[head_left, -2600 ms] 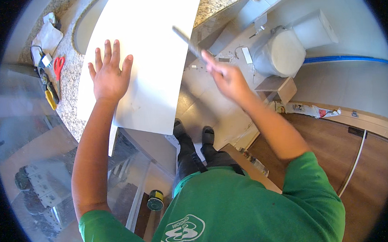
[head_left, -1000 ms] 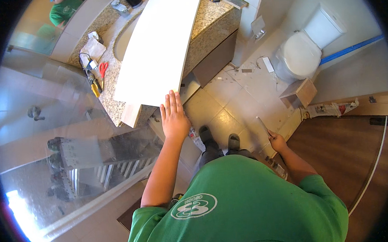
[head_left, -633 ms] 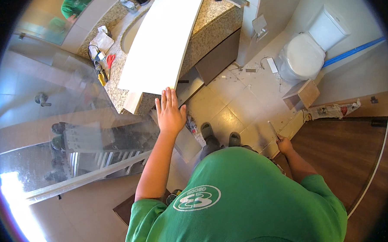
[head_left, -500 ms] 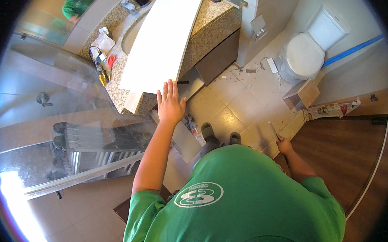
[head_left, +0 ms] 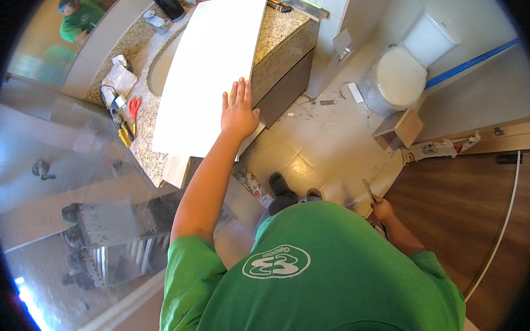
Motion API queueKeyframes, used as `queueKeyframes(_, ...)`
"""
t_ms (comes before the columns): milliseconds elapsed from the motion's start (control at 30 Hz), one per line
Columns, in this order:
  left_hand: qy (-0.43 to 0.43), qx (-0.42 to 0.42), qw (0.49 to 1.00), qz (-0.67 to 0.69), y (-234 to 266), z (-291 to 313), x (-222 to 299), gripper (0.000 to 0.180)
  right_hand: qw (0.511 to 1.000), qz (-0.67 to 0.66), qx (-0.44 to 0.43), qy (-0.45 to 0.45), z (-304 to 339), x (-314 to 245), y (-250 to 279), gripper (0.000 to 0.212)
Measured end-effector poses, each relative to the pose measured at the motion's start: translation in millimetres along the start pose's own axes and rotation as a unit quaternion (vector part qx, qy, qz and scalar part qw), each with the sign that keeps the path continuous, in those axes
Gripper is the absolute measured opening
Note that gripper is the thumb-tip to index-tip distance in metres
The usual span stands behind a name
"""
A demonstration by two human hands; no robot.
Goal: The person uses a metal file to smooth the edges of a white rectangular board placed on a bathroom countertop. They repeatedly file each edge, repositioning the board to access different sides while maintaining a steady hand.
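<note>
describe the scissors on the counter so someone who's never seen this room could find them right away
Start at the speckled granite counter where the left hand lies flat on a large white tile. Go to the counter's left part, beside the sink basin, where small tools lie in a cluster. The scissors have red handles, unlike the yellow-handled tool next to them.

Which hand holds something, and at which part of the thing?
The right hand grips a thin, flat tool by its lower end. The left hand holds nothing, lying flat on the large white rectangular panel.
</note>
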State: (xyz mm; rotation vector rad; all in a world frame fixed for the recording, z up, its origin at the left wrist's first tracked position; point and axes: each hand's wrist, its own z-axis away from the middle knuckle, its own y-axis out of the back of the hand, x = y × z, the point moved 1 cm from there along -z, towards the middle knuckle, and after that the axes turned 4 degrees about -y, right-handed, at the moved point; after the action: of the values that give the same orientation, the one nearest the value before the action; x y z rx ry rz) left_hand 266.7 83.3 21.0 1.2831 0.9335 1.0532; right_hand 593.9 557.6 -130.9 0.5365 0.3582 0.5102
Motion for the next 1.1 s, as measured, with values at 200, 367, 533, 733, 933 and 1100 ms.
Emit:
queueKeyframes(200, -0.014, -0.001, 1.0, -0.009, 5.1, -101.8, -7.7, 0.088, 0.988, -0.101, 0.082, 0.08, 10.6, -29.8, -17.8, 0.048)
queueKeyframes(367, 0.004, 0.017, 1.0, -0.01, 5.8, -161.1, -9.7, 0.086, 0.988, -0.072, 0.091, 0.104, 0.5, -35.7, -29.3, 0.047)
queueKeyframes(533, 0.006, 0.019, 1.0, 0.012, 3.1, -140.6, -7.1, 0.083, 0.979, -0.044, 0.087, 0.178, -12.4, -35.2, -26.2, 0.047)
queueKeyframes(733, 0.048, 0.026, 0.998, 0.031, -4.4, -16.3, 11.2, 0.083, 0.976, 0.025, 0.054, 0.209, -63.2, -52.6, 2.2, 0.046)
queueKeyframes(933, 0.154, 0.032, 0.987, 0.025, -11.2, 103.5, 50.5, 0.088, 0.971, 0.109, 0.008, 0.212, -132.0, -105.5, 68.5, 0.051)
queueKeyframes(1100, 0.261, 0.059, 0.962, 0.06, -18.5, 170.3, 83.3, 0.089, 0.976, 0.058, -0.044, 0.206, -165.1, -162.8, 104.0, 0.048)
